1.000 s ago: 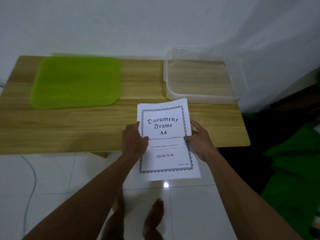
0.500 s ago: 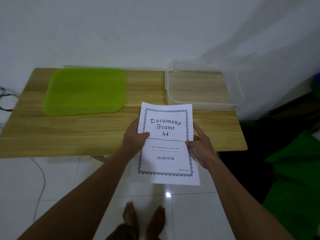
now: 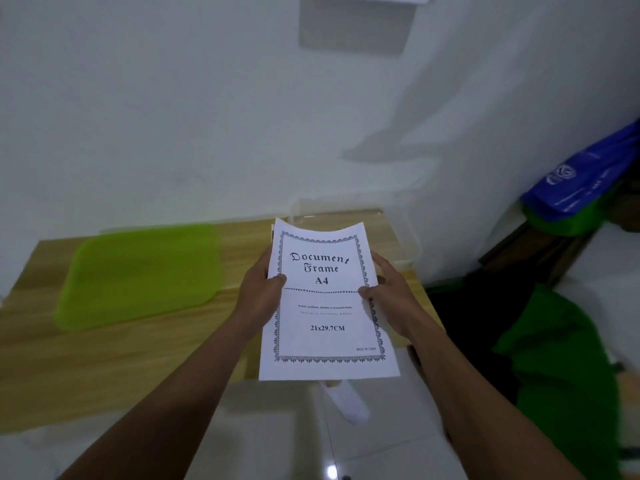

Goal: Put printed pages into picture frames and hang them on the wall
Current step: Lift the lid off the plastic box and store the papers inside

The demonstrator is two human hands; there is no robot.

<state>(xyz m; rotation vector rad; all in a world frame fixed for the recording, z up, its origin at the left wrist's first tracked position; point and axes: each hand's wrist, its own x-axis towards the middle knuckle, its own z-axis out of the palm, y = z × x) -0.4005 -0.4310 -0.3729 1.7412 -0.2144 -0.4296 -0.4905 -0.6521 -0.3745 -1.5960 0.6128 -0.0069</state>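
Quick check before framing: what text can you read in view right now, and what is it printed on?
On the printed page, held by the left hand and right hand:
"Document Frame"
"A4"
"21x29.7CM"
"MADE IN CHINA"
Two small lines mid-page: too blurred to read.
Blue bag: white logo, unreadable.

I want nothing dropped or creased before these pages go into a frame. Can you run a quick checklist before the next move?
1. Left hand grips the printed pages at their left edge: ok.
2. Right hand grips the right edge: ok.
3. Pages flat: not ok, the top edge bows.
4. Print faces the person, upright: ok.
5. Frame ready within reach: cannot tell, only a green tray and a clear container show on the table.
6. Number of sheets held: cannot tell.
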